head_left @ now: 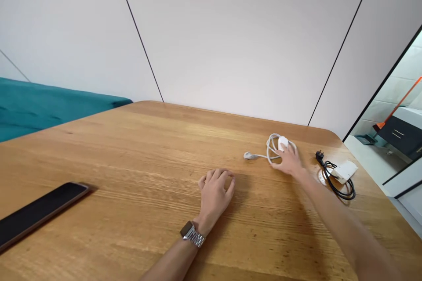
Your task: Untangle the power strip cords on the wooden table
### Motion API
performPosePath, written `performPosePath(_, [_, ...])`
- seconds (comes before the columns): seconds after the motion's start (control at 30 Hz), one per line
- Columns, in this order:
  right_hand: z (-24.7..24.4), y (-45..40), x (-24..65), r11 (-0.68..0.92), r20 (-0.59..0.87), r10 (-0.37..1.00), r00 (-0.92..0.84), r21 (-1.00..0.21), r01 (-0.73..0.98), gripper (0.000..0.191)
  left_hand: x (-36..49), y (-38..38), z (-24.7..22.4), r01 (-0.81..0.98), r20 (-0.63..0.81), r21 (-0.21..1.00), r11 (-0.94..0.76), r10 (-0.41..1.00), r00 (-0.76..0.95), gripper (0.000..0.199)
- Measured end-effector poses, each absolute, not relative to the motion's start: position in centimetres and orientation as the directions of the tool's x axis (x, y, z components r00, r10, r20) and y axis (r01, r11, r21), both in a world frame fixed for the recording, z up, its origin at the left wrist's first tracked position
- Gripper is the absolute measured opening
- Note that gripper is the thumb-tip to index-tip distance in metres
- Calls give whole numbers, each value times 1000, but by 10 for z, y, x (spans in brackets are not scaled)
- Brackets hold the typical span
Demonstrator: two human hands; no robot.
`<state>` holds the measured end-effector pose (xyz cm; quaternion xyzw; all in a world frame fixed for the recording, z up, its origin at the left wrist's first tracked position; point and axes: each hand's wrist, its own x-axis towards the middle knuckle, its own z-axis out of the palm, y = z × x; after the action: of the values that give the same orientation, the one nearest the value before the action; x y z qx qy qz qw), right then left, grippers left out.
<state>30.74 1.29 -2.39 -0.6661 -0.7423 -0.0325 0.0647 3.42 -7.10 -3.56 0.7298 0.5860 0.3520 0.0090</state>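
Head view: white cable (268, 149) at right hand (289, 160), apart from left hand (214, 189).

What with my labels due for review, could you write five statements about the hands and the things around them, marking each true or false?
1. The right hand is at the white cable. True.
2. The wristwatch is worn on the right wrist. False: it is on the left.
3. In the picture, the black cord lies to the right of the white cable. True.
4. The left hand grips the dark-screened device. False: the hand is apart from it.
5. The teal upholstery shows at the picture's left edge. True.
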Motion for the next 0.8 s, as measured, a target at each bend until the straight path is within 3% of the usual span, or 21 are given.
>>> performPosePath(0.13, [-10,52,360,26,66,997,-28,35,999,58,34,-71,-37,846,491,424,-323,867,84,16])
performPosePath(0.43, [4,59,447,-245,46,969,242,83,966,58,29,-68,-42,849,472,434,-300,879,69,17])
performPosePath(0.53, [7,41,449,-181,238,954,180,-17,983,59,31,-68,-41,846,471,432,-312,878,83,16])
performPosePath(0.67, [-14,-23,412,-11,568,806,166,-265,964,37,35,-69,-38,850,461,424,-313,882,95,14])
performPosePath(0.73, [-33,-66,389,98,528,842,108,-346,933,35,37,-69,-36,856,439,408,-318,890,122,15])
performPosePath(0.8, [-51,-103,371,120,480,875,62,-339,933,45,39,-68,-35,859,360,406,-312,918,164,19])
